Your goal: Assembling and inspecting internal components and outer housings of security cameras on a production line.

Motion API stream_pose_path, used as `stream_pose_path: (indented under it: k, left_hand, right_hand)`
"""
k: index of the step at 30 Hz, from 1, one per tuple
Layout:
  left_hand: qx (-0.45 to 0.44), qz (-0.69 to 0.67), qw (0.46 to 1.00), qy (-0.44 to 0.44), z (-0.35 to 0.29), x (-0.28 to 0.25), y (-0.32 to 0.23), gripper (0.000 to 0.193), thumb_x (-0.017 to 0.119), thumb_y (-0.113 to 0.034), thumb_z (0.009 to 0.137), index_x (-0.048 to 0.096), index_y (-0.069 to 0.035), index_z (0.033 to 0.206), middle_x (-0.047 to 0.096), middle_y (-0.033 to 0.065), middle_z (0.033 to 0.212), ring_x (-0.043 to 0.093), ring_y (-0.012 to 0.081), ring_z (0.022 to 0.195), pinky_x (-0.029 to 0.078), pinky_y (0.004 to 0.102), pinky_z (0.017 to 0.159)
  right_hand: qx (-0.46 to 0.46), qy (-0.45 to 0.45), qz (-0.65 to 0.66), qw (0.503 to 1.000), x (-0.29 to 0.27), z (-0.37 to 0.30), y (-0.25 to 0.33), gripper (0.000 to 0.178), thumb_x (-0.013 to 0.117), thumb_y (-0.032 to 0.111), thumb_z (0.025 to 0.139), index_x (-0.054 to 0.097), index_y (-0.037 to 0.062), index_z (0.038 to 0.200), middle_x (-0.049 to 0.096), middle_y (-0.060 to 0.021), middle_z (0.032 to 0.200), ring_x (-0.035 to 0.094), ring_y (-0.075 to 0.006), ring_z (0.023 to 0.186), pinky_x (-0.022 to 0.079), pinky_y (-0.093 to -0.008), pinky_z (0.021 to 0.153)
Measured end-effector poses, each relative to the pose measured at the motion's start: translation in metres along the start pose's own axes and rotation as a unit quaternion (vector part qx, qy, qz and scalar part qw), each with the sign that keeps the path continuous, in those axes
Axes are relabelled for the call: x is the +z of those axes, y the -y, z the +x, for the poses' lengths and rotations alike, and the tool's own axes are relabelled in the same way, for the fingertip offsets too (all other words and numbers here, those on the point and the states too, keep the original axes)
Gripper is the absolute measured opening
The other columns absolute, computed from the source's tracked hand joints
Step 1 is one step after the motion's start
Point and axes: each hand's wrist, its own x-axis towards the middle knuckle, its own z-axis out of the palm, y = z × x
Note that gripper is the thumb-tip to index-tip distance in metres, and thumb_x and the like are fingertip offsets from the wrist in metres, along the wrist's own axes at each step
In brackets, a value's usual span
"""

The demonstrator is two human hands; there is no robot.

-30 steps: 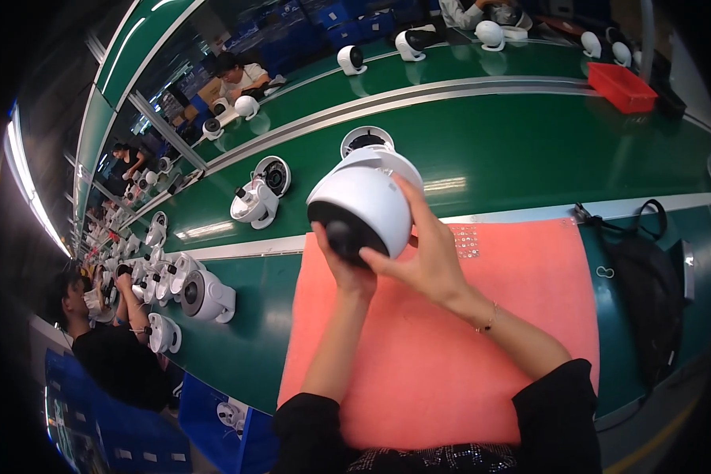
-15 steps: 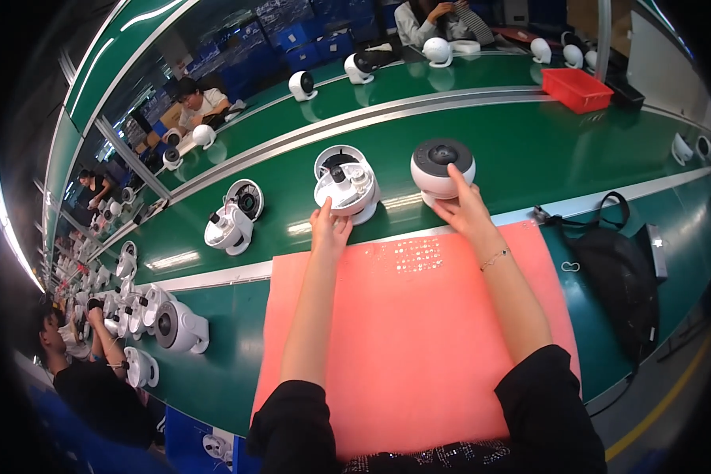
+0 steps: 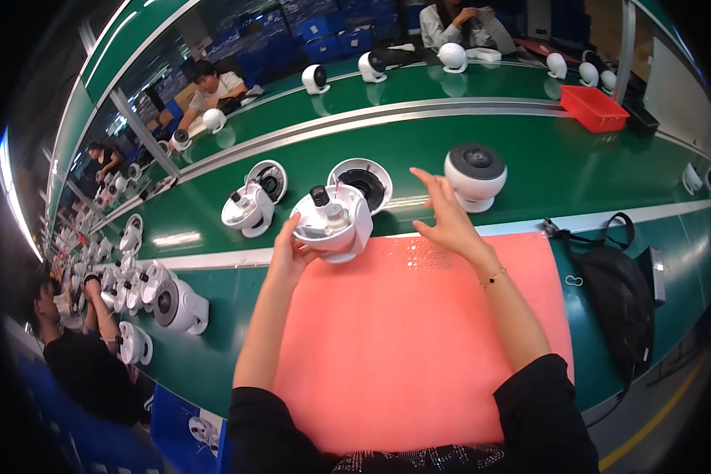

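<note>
My left hand (image 3: 294, 251) grips the side of an opened white camera housing (image 3: 341, 229), tilted over the far edge of a pink mat (image 3: 395, 347). A black cylinder and a clear part show inside its bowl. Its round cover (image 3: 376, 180), white with a black inside, hangs open behind it. My right hand (image 3: 449, 215) is in the air, fingers spread and holding nothing, between that housing and a closed white camera with a dark grey face (image 3: 475, 170). The closed camera stands on the green belt, apart from my fingers. Small shiny pieces (image 3: 423, 254) lie on the mat's far part.
Another opened housing (image 3: 249, 209) stands on the belt at left. Several white housings (image 3: 138, 284) crowd the left bench beside a co-worker (image 3: 87, 355). A black pouch (image 3: 608, 276) lies right of the mat. A red bin (image 3: 594, 109) sits at the far right.
My left hand has drawn the opened housing nearer, from the belt to the mat's edge. My right hand has let go of the closed camera and moved left.
</note>
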Motion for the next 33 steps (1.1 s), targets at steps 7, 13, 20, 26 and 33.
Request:
stream_pose_path:
  k: [7, 13, 20, 26, 33]
  left_hand:
    - [-0.010, -0.006, 0.999, 0.033, -0.073, -0.027, -0.035, 0.054, 0.048, -0.040, 0.087, 0.046, 0.001, 0.122, 0.059, 0.0149, 0.113, 0.061, 0.0255, 0.100, 0.053, 0.0395, 0.083]
    - [-0.029, 0.070, 0.996, 0.036, -0.074, -0.064, -0.031, 0.045, 0.050, -0.036, 0.088, 0.053, 0.000, 0.114, 0.061, 0.0097, 0.108, 0.061, 0.0195, 0.095, 0.050, 0.0334, 0.082]
    - [-0.145, 0.450, 0.688, 0.550, -0.048, 0.009, -0.022, 0.034, 0.061, -0.026, 0.086, 0.063, 0.005, 0.099, 0.064, 0.0068, 0.095, 0.056, 0.0120, 0.091, 0.044, 0.0271, 0.083]
    - [-0.037, 0.351, 0.712, 0.607, -0.061, 0.033, -0.009, 0.040, 0.061, -0.025, 0.082, 0.058, 0.004, 0.110, 0.061, 0.0148, 0.110, 0.053, 0.0153, 0.102, 0.041, 0.0309, 0.089]
    - [0.206, 0.401, 0.888, -0.092, -0.186, -0.034, -0.016, 0.021, 0.053, -0.010, 0.086, 0.061, 0.006, 0.097, 0.065, 0.0133, 0.078, 0.061, 0.0116, 0.075, 0.049, 0.0300, 0.067]
  right_hand:
    - [-0.217, 0.021, -0.120, 0.968, 0.017, -0.006, 0.025, 0.033, 0.068, -0.006, 0.063, 0.061, 0.0125, 0.089, 0.042, -0.0113, 0.123, 0.040, -0.0331, 0.115, 0.044, -0.0407, 0.089]
    - [-0.254, 0.009, -0.017, 0.967, -0.006, -0.005, 0.078, 0.032, 0.070, -0.007, 0.057, 0.058, 0.0108, 0.081, 0.041, -0.0086, 0.122, 0.037, -0.0328, 0.113, 0.042, -0.0388, 0.089]
    - [-0.154, 0.399, 0.172, 0.887, -0.019, -0.020, 0.117, 0.049, 0.077, 0.024, 0.070, 0.056, -0.0012, 0.107, 0.063, -0.0098, 0.095, 0.062, -0.0184, 0.081, 0.048, -0.0272, 0.070]
    - [-0.093, 0.483, 0.224, 0.842, -0.007, -0.035, 0.155, 0.044, 0.070, 0.021, 0.075, 0.056, 0.0013, 0.112, 0.065, -0.0114, 0.093, 0.064, -0.0207, 0.082, 0.050, -0.0288, 0.066]
    - [0.056, 0.467, 0.226, 0.853, 0.018, -0.046, 0.152, 0.039, 0.058, 0.031, 0.088, 0.052, -0.0005, 0.110, 0.064, -0.0158, 0.092, 0.063, -0.0226, 0.085, 0.048, -0.0324, 0.075]
